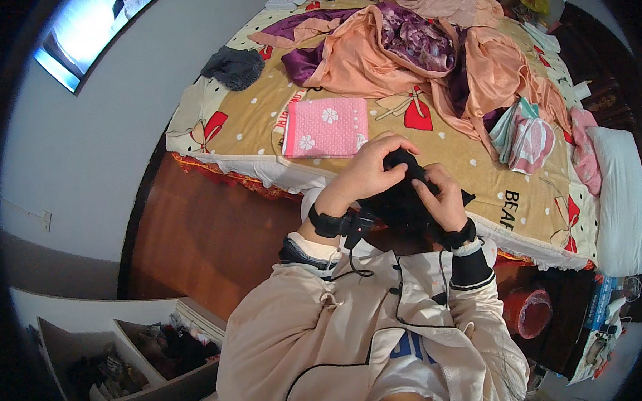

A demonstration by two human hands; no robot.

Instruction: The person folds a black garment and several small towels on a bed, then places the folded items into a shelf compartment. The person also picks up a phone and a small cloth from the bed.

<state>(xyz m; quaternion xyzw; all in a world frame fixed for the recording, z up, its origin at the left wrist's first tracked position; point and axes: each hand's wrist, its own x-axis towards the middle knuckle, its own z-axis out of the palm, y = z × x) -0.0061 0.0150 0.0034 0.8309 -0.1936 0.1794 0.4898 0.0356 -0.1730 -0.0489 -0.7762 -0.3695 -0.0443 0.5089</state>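
Left hand and right hand are both pinching the black cloth, bunched between them by the near edge of the bed. My worry: a loose pinch on one side and it could slip toward the floor, or the dangling cable by the left wrist might snag it. Count: one black cloth, one pink folded towel, one dark grey cloth, one white pillow.

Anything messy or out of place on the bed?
Yes: the peach and purple bedding lies heaped in loose folds, and a dark gray cloth sits crumpled near the left edge of the bed. Both look untidy, unlike the flat pink cloth.
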